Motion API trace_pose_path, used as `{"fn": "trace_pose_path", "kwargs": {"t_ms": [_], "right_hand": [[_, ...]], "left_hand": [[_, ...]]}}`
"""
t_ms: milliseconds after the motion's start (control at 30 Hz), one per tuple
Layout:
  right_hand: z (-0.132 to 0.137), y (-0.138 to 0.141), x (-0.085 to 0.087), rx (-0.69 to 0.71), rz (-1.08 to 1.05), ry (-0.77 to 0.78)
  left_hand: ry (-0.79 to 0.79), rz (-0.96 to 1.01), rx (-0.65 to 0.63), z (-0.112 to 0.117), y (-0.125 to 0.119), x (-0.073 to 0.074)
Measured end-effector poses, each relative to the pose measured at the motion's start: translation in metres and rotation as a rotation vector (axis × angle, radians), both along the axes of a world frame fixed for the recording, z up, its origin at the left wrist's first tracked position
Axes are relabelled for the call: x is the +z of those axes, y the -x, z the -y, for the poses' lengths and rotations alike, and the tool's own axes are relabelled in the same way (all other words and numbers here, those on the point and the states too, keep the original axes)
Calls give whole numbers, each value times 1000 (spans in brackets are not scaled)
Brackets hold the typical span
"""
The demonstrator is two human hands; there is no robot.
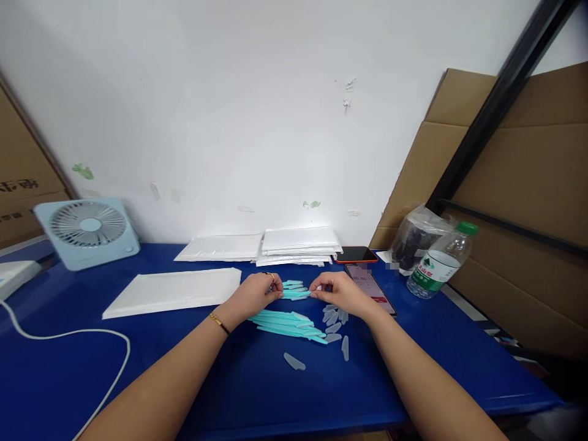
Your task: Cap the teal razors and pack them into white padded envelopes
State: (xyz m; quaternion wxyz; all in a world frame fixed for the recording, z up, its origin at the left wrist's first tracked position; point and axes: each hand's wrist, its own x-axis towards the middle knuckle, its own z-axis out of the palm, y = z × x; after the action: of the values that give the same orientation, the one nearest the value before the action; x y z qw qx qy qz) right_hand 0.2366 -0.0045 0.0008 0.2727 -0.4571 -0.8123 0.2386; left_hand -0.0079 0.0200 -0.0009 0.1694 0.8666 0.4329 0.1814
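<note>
My left hand (pixel 257 295) and my right hand (pixel 337 291) meet over the blue table (pixel 193 380), both pinched on the same thin turquoise stick (pixel 296 294), one hand at each end. My right fingers seem to press a small clear cap at its tip. Below the hands lies a bundle of turquoise sticks (pixel 287 324). More turquoise sticks (pixel 293 284) lie just behind the held one. Several small clear caps (pixel 334 318) are scattered by my right wrist, with one loose cap (pixel 294 361) nearer me.
A flat white pack (pixel 174 292) lies to the left, with stacked white packs (pixel 298 245) by the wall. Two phones (pixel 367 278) and a water bottle (pixel 441 260) sit on the right beside a plastic bag (pixel 418 236). A small fan (pixel 89 229) and a white cable (pixel 92 343) are at left.
</note>
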Motion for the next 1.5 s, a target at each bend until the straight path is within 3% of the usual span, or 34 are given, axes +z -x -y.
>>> {"fn": "trace_pose_path", "kwargs": {"t_ms": [167,300,467,633,867,1100,1233,1500], "right_hand": [[-4,8,-7,0,18,-38],[-7,-12,-4,-33,79,-54],[-5,-36,2,39,238,87],[-3,-29,0,79,284,139],[-3,-23,0,-10,19,140],[-4,-12,-2,-56,-339,-16],[-2,-4,-4,-49,-402,-2],[-5,5,-14,-10,-444,-13]], "left_hand": [[-32,7,8,0,-1,-3],[-59,30,-26,-1,6,0],[160,-108,-202,3,10,5],[193,-158,-160,8,8,6],[149,-13,-96,8,10,6],[370,227,-39,3,10,2],[389,262,8,0,11,-2],[404,282,-14,0,9,-2]]}}
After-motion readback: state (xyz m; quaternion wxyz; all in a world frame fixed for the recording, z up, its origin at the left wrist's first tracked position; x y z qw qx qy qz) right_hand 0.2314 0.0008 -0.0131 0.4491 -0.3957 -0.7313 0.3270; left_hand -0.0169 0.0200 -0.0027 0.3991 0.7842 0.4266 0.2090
